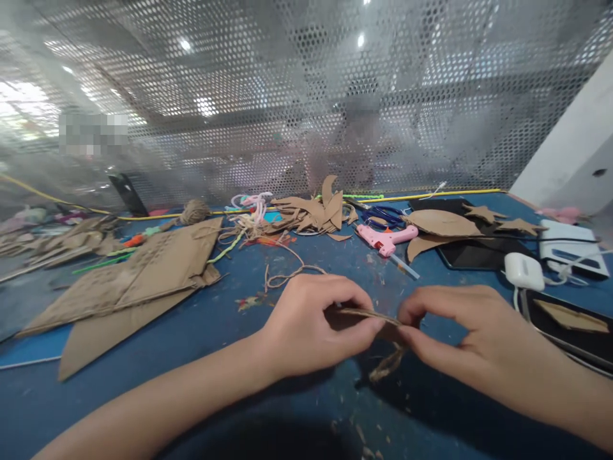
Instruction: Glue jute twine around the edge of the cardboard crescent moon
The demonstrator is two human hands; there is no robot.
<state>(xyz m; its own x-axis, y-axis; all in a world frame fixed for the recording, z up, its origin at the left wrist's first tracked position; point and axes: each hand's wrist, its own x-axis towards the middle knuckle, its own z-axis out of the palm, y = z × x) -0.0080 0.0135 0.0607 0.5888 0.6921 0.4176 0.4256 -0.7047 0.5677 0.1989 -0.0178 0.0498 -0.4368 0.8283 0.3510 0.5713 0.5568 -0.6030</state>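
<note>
A piece of brown cardboard (366, 314) is held edge-on between my two hands, above the near middle of the blue table. My left hand (316, 322) is closed round its left part, thumb below and fingers over the top. At its right end, my right hand (460, 338) pinches the edge between thumb and fingertips. A strand of brown twine (387, 365) dangles under the cardboard near the right fingertips. Beyond my left hand, a loose length of twine (287, 279) curls on the table. Much of the cardboard's face is hidden by my hands.
Folded cardboard sheets (143, 268) lie left, with a twine ball (194, 212) behind. Cardboard scraps (316, 214), a pink glue gun (387, 239) and blue-handled scissors (383, 217) lie at the back. Right are cardboard cutouts (443, 223), a white earbud case (524, 271) and cables. A perforated metal panel (306, 102) rises behind.
</note>
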